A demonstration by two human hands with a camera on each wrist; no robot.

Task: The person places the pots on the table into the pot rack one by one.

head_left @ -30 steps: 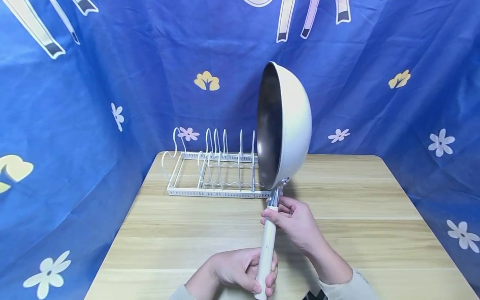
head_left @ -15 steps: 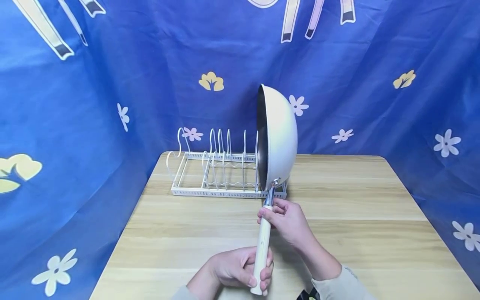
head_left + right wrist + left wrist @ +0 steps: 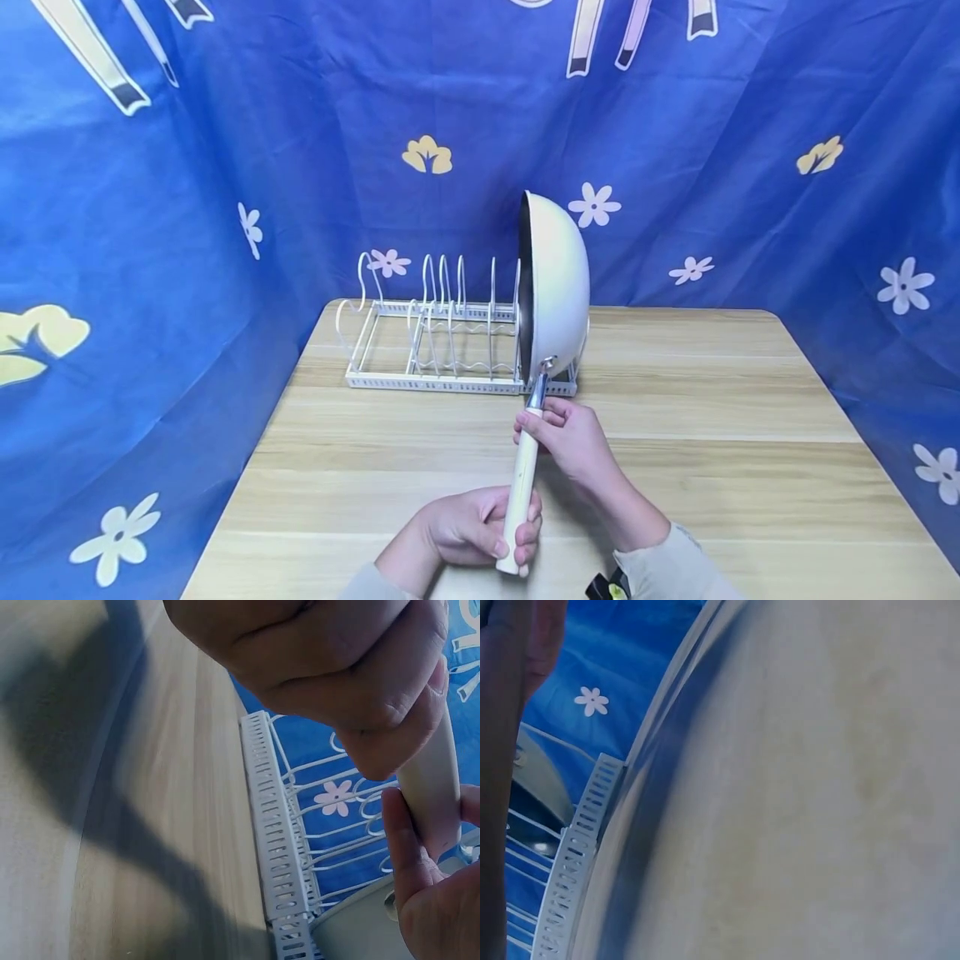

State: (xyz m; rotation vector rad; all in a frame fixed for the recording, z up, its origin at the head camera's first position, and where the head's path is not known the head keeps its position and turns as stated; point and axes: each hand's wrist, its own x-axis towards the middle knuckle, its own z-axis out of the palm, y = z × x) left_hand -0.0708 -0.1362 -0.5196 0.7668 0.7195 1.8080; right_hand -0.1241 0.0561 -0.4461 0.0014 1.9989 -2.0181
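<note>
A wok (image 3: 558,283), white outside and dark inside, stands on its side with its hollow facing left. Its round bowl overlaps the right end of a white wire pan rack (image 3: 431,383). A pale handle (image 3: 517,500) slants down toward me from a metal joint at the bowl. My left hand (image 3: 476,525) grips the handle near its free end. Higher up, beside the metal joint, my right hand (image 3: 566,437) pinches the handle between thumb and fingers. In the right wrist view, both hands surround the handle, and part of the bowl (image 3: 360,926) shows below.
The rack's upright wire dividers (image 3: 453,325) rise left of the wok. Both stand on a light wooden table (image 3: 675,467), with a blue patterned curtain (image 3: 337,167) behind and at the sides. A small black object (image 3: 603,586) shows beside the right sleeve.
The wok has come down and slightly left onto the rack's right end, turning so that less of its dark inside shows. Both hands have kept their hold on the handle, lowering slightly.
</note>
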